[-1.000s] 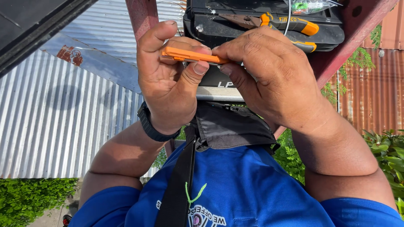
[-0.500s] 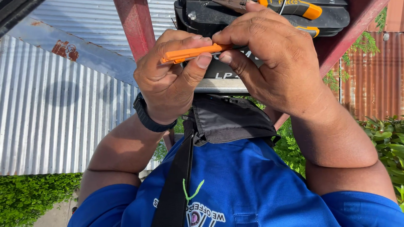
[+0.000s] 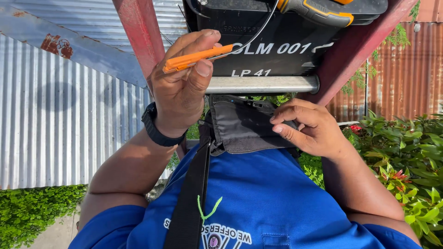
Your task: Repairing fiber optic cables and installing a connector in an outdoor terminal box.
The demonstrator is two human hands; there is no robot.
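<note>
Counts from where I stand:

- Hands: 2. left hand [image 3: 182, 87] pinching one orange tool [image 3: 196, 57]; right hand [image 3: 311, 129] on one grey pouch [image 3: 244, 124].
- Wristbands: 1, black wristband [image 3: 154, 127] on the left wrist.
- Black straps: 1, black strap [image 3: 189, 203] across the blue shirt [image 3: 277, 203], also 1.
- Red ladder rails: 2, the left rail [image 3: 138, 37] and the right rail [image 3: 355, 46].
- Metal rungs: 1, rung [image 3: 263, 84].
- Black trays: 1, black tray [image 3: 277, 46].
- Yellow-and-black grips on top: 1 visible, grip [image 3: 318, 11].
- Thin cables: 1, cable [image 3: 251, 39].
- Green threads: 1, green thread [image 3: 207, 212].
</note>
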